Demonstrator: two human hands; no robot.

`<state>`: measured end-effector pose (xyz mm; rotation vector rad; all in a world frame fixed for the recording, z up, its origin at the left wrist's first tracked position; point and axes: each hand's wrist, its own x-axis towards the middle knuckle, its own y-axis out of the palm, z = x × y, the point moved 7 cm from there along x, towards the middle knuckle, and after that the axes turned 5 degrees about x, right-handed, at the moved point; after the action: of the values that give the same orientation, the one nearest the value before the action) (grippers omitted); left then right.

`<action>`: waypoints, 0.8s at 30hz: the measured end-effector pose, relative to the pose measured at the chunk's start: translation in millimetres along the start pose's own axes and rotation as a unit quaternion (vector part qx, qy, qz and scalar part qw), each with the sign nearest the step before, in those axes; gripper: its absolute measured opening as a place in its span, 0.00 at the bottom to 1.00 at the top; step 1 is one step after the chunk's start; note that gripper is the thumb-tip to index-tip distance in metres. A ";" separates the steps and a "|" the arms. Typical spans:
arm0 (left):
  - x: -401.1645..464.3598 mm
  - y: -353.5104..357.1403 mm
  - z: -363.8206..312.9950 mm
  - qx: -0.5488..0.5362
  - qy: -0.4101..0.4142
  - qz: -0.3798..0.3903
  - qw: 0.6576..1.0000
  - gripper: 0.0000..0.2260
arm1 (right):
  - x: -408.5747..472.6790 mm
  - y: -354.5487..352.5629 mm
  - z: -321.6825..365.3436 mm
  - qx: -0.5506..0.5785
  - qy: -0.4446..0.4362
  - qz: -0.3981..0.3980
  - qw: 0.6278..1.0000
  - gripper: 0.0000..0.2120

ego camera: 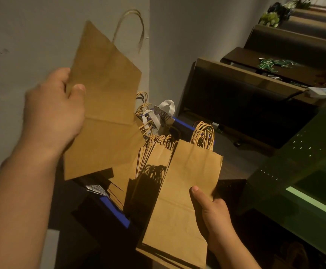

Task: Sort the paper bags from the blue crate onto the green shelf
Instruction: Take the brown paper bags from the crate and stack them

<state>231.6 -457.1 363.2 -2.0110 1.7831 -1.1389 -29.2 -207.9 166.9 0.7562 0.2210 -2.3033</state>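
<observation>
My left hand (55, 111) grips a flat brown paper bag (105, 105) by its left edge, thumb on its front, and holds it up in front of the wall with its twisted handles at the top. My right hand (212, 212) grips a stack of smaller brown paper bags (179, 200) by the right edge, thumb on top. Below them the blue crate (119, 214) holds more brown bags (148, 158) and a white patterned bag (162, 113). The green shelf (302, 158) stands at the right, its perforated upright and light green boards in view.
A grey wall (32, 32) fills the left. Dark brown benches and tables (255, 90) run back at the right, one with small green packets (271, 64) scattered on it. Green plants (273, 18) sit at the far top right.
</observation>
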 end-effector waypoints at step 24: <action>-57.8 181.9 112.3 0.289 -0.106 0.318 0.897 0.28 | 3.3 3.9 -4.8 0.000 0.046 -0.006 0.999 0.17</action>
<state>173.0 -483.2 151.3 -1.0458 1.5535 -1.0102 -26.3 -211.0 161.3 0.8649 0.2684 -2.2822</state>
